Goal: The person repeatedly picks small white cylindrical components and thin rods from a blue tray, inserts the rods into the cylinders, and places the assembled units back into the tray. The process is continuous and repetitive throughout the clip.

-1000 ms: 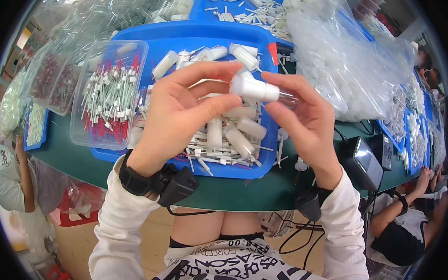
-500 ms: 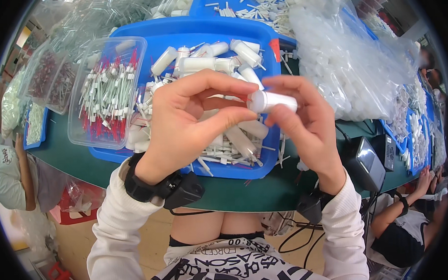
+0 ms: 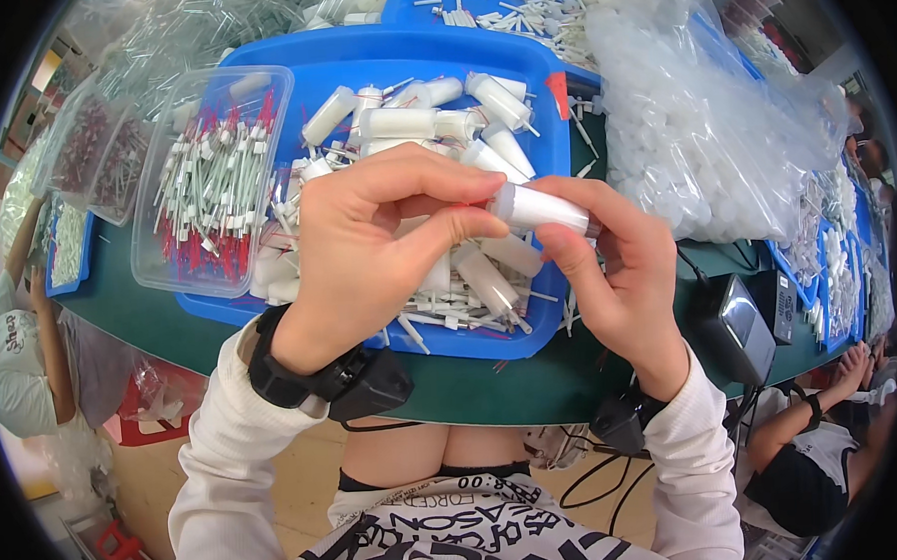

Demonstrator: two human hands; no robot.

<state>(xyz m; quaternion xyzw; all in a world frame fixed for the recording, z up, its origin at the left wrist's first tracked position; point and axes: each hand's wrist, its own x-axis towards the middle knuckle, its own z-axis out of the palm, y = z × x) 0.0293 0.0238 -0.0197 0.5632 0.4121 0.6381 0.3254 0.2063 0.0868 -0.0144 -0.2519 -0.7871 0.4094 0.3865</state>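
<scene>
Between my two hands, above a blue tray (image 3: 388, 50), a small white cylinder (image 3: 549, 212) with a clear rim at one end lies nearly level, its right end tipped slightly down. My right hand (image 3: 622, 252) grips its right end between thumb and fingers. At the clear-rimmed left end, the thumb and index finger of my left hand (image 3: 366, 234) pinch close against it. A trace of red shows by those left fingertips; what it belongs to is hidden. Below the hands, the tray holds more white cylinders (image 3: 399, 124) and many thin white stems with wires.
A clear plastic box (image 3: 147, 263) of red-and-white wired pieces rests on the tray's left edge. To the right lie a large clear bag (image 3: 702, 119) of white parts and a black device (image 3: 736, 327) with cables. Other people sit at both sides of the green table (image 3: 454, 408).
The cylinder has tilted a little, its right end dropping. My right index finger has come forward along its top, and my left fingertips have drawn closer together at the clear rim.
</scene>
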